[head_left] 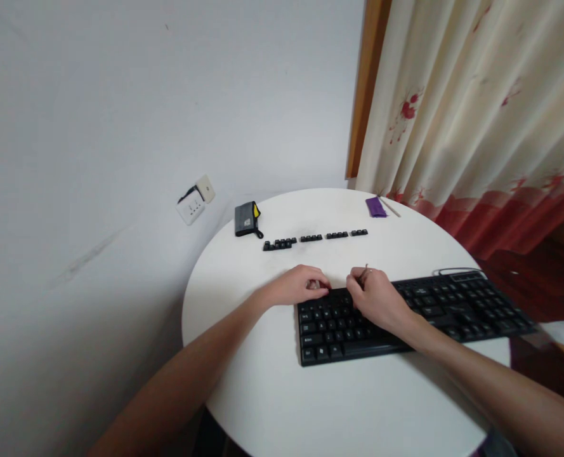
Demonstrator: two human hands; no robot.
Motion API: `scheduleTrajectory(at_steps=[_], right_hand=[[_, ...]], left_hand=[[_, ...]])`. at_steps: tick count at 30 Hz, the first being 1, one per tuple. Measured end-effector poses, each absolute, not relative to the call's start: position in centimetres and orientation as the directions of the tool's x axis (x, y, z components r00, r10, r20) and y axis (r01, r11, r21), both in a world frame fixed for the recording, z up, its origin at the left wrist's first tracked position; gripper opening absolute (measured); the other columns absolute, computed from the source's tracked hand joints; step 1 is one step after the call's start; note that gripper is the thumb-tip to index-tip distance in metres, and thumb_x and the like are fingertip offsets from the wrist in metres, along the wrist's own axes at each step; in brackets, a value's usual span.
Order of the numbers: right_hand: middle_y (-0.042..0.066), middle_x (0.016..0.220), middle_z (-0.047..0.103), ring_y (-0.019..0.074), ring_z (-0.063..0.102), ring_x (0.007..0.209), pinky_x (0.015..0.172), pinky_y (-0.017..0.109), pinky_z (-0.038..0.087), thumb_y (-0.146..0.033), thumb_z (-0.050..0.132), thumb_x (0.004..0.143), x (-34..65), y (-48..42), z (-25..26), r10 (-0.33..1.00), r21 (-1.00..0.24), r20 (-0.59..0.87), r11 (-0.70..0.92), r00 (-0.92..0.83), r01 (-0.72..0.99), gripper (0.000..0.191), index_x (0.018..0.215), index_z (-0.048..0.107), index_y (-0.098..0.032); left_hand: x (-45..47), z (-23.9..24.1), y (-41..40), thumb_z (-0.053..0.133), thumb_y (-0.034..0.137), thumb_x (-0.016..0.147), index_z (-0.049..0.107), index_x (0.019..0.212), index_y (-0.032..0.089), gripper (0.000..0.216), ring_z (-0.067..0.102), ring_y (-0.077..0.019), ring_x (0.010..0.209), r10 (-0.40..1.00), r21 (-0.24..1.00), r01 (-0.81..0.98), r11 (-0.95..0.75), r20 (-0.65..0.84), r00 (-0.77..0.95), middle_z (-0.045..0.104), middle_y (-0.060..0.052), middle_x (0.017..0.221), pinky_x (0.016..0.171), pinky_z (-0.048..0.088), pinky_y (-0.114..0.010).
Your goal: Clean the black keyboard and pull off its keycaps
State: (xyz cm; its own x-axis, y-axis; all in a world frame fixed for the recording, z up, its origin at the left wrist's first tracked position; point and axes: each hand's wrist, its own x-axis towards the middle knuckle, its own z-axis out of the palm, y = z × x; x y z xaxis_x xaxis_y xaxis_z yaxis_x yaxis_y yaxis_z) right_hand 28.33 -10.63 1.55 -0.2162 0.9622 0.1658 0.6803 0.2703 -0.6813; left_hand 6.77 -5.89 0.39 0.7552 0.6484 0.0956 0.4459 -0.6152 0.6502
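Note:
A black keyboard [386, 348] lies flat on the white round table, with some keycaps gone from its top left rows. At its upper left edge rests my left hand [301, 284], fingers curled in; something small and pale shows inside the curl, too unclear to name. My right hand [374, 295] is closed over the keyboard's upper middle. A thin brownish tool [365, 271] sticks up from its fingers, its lower end hidden. Beyond both hands, loose black keycaps [337, 235] stand in short groups, with a double row [280, 244] at the left.
Near the wall lies a grey zip pouch [245, 219] with a yellow patch. A purple cloth [375, 207] and a thin stick [390, 207] sit at the table's far right. The keyboard cable [457, 269] loops behind it. Wall sockets [191, 206] are at left, a curtain [472, 114] at right.

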Motion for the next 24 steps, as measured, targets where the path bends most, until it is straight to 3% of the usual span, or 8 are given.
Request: scheduleTrajectory(at_steps=[9,17,24], right_hand=[[0.000,0.050,0.056,0.0133,0.050,0.043,0.049,0.025,0.034,-0.026,0.041,0.091,28.2,-10.5,1.2,0.981,-0.766,0.093,0.179,-0.168,0.617,0.027,0.065,0.047,-0.022],[-0.002,0.044,0.055,0.0113,0.047,0.030,0.034,0.021,0.031,-0.027,0.042,0.089,28.6,-9.4,0.0,0.980,-0.884,-0.079,0.017,-0.184,0.467,0.022,0.069,0.048,-0.021],[-0.003,0.043,0.054,0.0100,0.044,0.028,0.031,0.020,0.028,-0.029,0.042,0.089,28.8,-8.8,-0.1,0.981,-0.924,-0.053,0.022,-0.185,0.383,0.023,0.067,0.047,-0.021]], left_hand=[[6.8,0.2,-5.9,0.061,0.027,0.088,0.073,0.099,0.020,0.019,0.058,-0.0137,0.074,0.662,0.656,0.454,-0.603,0.093,0.744,0.069,-0.003,0.088,0.069,0.042,-0.025],[6.7,0.4,-5.9,0.061,0.029,0.088,0.073,0.098,0.019,0.019,0.058,-0.0140,0.074,0.662,0.663,0.451,-0.598,0.092,0.743,0.069,-0.004,0.087,0.068,0.042,-0.025],[6.7,0.2,-5.8,0.061,0.029,0.087,0.074,0.099,0.020,0.019,0.057,-0.0141,0.074,0.670,0.661,0.464,-0.590,0.080,0.738,0.069,-0.003,0.086,0.068,0.042,-0.026]])
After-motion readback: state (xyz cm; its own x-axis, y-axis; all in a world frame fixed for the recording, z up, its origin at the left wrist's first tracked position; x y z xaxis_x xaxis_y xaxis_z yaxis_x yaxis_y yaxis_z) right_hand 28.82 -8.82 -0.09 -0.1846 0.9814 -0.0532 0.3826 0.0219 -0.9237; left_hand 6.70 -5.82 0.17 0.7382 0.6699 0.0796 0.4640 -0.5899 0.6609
